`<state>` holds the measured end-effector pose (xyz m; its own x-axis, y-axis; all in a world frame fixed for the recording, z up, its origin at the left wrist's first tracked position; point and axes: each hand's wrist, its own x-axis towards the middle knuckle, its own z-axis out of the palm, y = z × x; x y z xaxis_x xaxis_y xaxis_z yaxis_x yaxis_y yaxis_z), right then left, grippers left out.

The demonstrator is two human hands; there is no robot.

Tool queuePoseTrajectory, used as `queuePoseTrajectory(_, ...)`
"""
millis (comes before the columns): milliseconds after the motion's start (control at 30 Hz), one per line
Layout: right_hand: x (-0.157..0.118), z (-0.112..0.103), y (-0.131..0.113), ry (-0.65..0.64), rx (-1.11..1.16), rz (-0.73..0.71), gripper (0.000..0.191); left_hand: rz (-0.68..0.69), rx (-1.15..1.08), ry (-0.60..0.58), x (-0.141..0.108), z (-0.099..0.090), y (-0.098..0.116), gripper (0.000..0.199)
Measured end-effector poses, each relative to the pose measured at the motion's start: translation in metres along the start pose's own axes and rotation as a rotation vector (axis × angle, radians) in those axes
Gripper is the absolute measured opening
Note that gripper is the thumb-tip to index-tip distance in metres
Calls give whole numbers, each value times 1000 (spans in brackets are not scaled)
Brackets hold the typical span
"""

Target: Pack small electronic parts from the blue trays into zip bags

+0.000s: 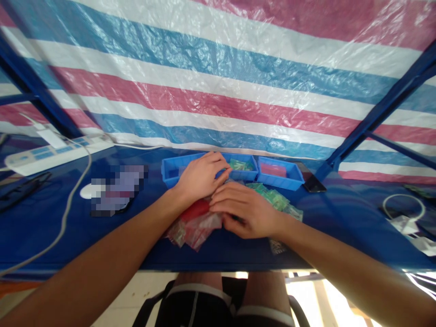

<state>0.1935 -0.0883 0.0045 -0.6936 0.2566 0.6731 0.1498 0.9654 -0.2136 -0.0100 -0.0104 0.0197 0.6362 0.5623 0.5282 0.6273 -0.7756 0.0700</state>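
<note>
My left hand [205,176] reaches over the front wall of a long blue bin [170,169], its fingers curled; whatever they hold is hidden. Just right of it and nearer to me, my right hand [243,210] has bent fingers over a pile of clear bags with red parts [200,227]; its fingertips are partly hidden and I cannot make out a held item. Small green packets [277,200] lie beyond my right wrist. More green packets [241,165] sit in the right part of the long bin.
A smaller blue bin [289,181] holds something red, with a dark phone [311,179] beside it. At left are a pixelated object [119,188], a white power strip [51,156] and a cable [68,209]. Striped sheeting [218,91] hangs behind.
</note>
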Motion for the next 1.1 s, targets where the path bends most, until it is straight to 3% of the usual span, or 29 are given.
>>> queuePoseTrajectory(100,-5,-10,14,234,167,382,16,-16,4,16,-1,-1,0,36)
queuePoseTrajectory(167,-8,-16,28,421,252,641,25,-21,4,31,0,-3,2,52)
queuePoseTrajectory(300,-12,-21,56,625,389,824,30,-10,-24,111,1,-6,6,78)
queuePoseTrajectory(400,-13,-21,65,667,501,872,36,35,-22,181,3,-6,6,82)
queuePoseTrajectory(567,-15,-20,64,630,747,906,63,177,-4,164,3,-4,1,41)
queuePoseTrajectory(700,-14,-23,65,592,784,923,74,191,-77,190,2,0,-2,31)
queuePoseTrajectory(833,-14,-31,64,587,583,856,64,184,-151,262,1,5,-3,33)
queuePoseTrajectory(967,-15,-38,56,430,261,682,53,174,-196,314,0,6,0,28)
queuePoseTrajectory(1100,-16,-37,56,415,145,583,41,53,-245,332,-1,4,7,40)
